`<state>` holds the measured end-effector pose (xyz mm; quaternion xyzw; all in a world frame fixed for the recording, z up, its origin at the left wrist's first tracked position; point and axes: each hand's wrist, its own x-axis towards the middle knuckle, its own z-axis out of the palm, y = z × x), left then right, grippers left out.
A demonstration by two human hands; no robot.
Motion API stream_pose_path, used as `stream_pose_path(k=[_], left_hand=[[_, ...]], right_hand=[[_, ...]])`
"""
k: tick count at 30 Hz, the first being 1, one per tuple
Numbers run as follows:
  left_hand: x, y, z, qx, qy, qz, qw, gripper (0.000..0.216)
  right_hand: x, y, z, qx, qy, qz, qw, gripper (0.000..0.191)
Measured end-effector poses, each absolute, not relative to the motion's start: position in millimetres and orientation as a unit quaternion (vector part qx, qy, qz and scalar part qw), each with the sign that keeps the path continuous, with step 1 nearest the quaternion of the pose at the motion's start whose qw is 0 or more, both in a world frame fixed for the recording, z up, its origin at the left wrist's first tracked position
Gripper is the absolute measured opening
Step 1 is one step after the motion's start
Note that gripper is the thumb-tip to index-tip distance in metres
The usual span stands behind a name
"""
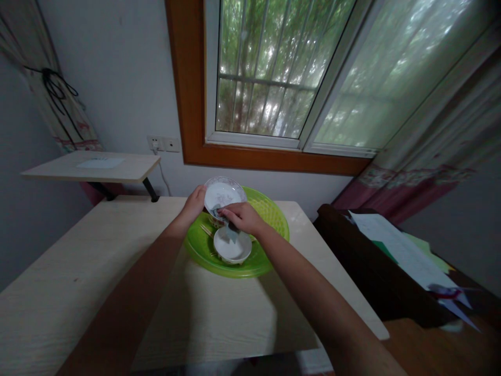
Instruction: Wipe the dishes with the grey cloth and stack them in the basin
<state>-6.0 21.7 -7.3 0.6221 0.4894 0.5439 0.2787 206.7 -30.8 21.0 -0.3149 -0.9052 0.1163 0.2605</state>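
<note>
My left hand (194, 204) grips the left rim of a white patterned bowl (224, 193), holding it tilted up over a green plastic basin (270, 214). My right hand (242, 216) is closed on a grey-blue cloth (231, 231) pressed against the bowl's inner lower edge. The cloth hangs down over a second white bowl (232, 246), which sits upright in the basin. A pair of wooden chopsticks (206, 231) lies in the basin to the left of that bowl.
The basin rests at the far side of a pale wooden table (97, 282). A small raised shelf (92, 167) stands at the back left below a wall socket (163, 143). A dark side table (368, 271) with papers (403, 250) is at the right. A window is behind.
</note>
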Motion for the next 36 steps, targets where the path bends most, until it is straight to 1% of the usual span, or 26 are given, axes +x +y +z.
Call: stream_pose_path(k=[2,5,8,11,18,23,26,28,30,32,36], left_hand=[[-5,23,-10,0.624,0.486,0.536,0.297,0.049],[-4,25,-14,0.642,0.472,0.51,0.324,0.049],[-2,28,-17,0.658,0.449,0.494,0.349,0.047],[0,29,-18,0.66,0.437,0.491,0.362,0.047],[1,30,-18,0.662,0.448,0.477,0.366,0.048],[-1,27,-14,0.667,0.462,0.485,0.325,0.05],[-2,24,-11,0.677,0.478,0.475,0.295,0.052],[-3,24,-11,0.678,0.492,0.472,0.274,0.051],[-5,25,-12,0.671,0.502,0.48,0.258,0.051],[-6,25,-12,0.663,0.504,0.493,0.252,0.052],[-8,21,-8,0.648,0.511,0.507,0.249,0.053]], right_hand=[[204,-32,20,-0.274,-0.906,0.152,0.284,0.05],[200,-34,20,-0.272,-0.915,0.147,0.259,0.047],[197,-33,19,-0.278,-0.927,0.104,0.231,0.046],[196,-29,14,-0.293,-0.926,0.049,0.235,0.049],[197,-21,8,-0.42,-0.876,-0.052,0.23,0.057],[199,-22,14,-0.511,-0.823,-0.11,0.224,0.054],[199,-24,19,-0.559,-0.802,-0.11,0.179,0.05],[198,-27,22,-0.589,-0.789,-0.1,0.142,0.053],[197,-29,25,-0.614,-0.774,-0.098,0.12,0.06],[196,-30,27,-0.627,-0.764,-0.103,0.114,0.065],[199,-31,30,-0.616,-0.773,-0.096,0.117,0.065]])
